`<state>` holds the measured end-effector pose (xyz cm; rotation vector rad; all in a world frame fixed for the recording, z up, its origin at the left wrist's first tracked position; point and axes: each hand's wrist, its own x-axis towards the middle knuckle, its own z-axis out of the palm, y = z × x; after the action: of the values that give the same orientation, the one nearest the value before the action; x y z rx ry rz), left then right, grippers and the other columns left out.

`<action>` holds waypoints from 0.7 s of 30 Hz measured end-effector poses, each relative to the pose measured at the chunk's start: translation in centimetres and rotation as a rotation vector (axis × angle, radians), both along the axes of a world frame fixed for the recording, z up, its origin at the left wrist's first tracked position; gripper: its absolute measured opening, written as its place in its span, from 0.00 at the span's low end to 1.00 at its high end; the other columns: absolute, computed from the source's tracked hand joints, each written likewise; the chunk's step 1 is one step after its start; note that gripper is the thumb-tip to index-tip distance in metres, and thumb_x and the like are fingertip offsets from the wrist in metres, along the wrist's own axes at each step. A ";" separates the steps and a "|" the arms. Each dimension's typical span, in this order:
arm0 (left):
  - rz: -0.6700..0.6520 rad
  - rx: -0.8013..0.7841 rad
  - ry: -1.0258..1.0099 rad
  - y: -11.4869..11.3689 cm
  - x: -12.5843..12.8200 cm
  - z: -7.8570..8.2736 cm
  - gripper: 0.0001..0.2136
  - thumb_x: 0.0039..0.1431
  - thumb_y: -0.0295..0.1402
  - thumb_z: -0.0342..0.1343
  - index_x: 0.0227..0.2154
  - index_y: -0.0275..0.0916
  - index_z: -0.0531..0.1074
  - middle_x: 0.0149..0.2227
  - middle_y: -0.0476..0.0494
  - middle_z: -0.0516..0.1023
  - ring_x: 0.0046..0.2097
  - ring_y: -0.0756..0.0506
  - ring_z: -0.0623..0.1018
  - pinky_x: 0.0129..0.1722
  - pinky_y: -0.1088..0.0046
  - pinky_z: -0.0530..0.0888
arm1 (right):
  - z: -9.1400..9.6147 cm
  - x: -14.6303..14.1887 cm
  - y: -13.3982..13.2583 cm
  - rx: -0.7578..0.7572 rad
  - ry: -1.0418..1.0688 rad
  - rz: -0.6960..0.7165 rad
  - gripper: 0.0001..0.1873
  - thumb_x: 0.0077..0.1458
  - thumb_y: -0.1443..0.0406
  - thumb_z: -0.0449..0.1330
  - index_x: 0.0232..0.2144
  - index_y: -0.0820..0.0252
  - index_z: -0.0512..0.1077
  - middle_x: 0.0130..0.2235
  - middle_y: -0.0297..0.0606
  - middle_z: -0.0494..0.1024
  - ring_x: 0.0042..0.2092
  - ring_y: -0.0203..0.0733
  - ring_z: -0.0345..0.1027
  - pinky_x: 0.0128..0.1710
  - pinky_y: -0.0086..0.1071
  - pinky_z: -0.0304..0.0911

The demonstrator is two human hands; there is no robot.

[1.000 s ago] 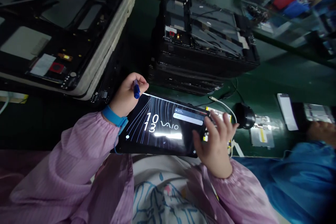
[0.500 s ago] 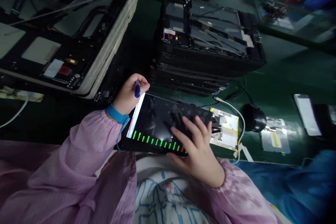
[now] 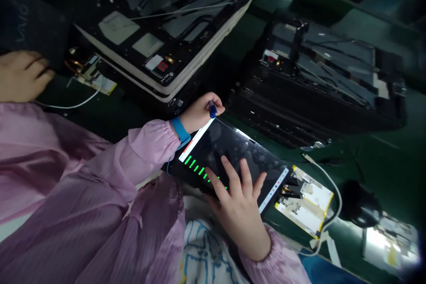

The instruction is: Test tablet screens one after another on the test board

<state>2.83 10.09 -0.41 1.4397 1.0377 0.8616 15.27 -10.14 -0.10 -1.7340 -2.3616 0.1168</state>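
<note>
A blue pen (image 3: 212, 109) sticks out of the curled fingers of my left hand (image 3: 200, 111), which wears a blue wrist strap (image 3: 180, 132). This hand is at the upper left corner of a lit display panel (image 3: 248, 148); whether it also grips the panel's edge I cannot tell. Green lines of text and a white strip show on the mostly dark screen. Over the lower part of the screen, my right hand (image 3: 241, 208) has its fingers spread, with fingertips at or just above the glass. Short black leads join the panel's right end to a white and yellow board (image 3: 308, 199).
Stacks of black panels (image 3: 319, 93) and pale-edged panels (image 3: 159, 49) stand behind. A white cable (image 3: 336, 186) curves around the board. Farther right are a black round object (image 3: 361, 204) and a metal plate (image 3: 389, 242). Another person's hand (image 3: 25, 75) rests at the left.
The camera view has swung left, so things sit farther right and another person's hand appears. My right hand has shifted over the screen toward the green text. A white icon bar now shows on the display.
</note>
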 end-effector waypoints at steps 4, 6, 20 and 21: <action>0.005 0.015 -0.006 0.0 0.0 -0.4 0.07 0.53 0.21 0.55 0.24 0.37 0.64 0.21 0.54 0.65 0.27 0.52 0.67 0.31 0.73 0.63 | 0.0 0.1 0.0 -0.011 -0.016 0.005 0.27 0.53 0.62 0.62 0.55 0.52 0.65 0.63 0.46 0.59 0.66 0.67 0.39 0.58 0.70 0.33; 0.005 0.016 -0.014 0.0 0.0 -0.4 0.07 0.53 0.22 0.55 0.24 0.37 0.64 0.21 0.54 0.66 0.27 0.52 0.68 0.31 0.73 0.63 | -0.1 0.1 0.1 -0.009 -0.023 0.016 0.27 0.54 0.62 0.61 0.56 0.51 0.64 0.63 0.46 0.59 0.66 0.67 0.38 0.58 0.71 0.34; 0.070 -0.066 -0.100 -0.3 -0.6 0.3 0.10 0.61 0.36 0.50 0.26 0.39 0.65 0.27 0.50 0.73 0.33 0.49 0.73 0.40 0.71 0.67 | 3.8 2.7 6.4 0.015 -0.013 0.011 0.34 0.60 0.50 0.51 0.61 0.65 0.55 0.62 0.51 0.59 0.66 0.62 0.41 0.61 0.63 0.37; 0.082 -0.065 -0.123 -0.3 -0.6 0.2 0.11 0.62 0.38 0.49 0.26 0.39 0.65 0.27 0.50 0.73 0.33 0.48 0.73 0.40 0.71 0.67 | 4.1 2.8 7.9 0.022 -0.020 -0.010 0.32 0.60 0.51 0.51 0.60 0.65 0.56 0.60 0.51 0.61 0.64 0.61 0.45 0.61 0.61 0.38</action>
<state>2.24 9.83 -0.20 1.2817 1.0280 0.9546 18.03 -2.27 4.01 -1.7455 -2.3588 0.0716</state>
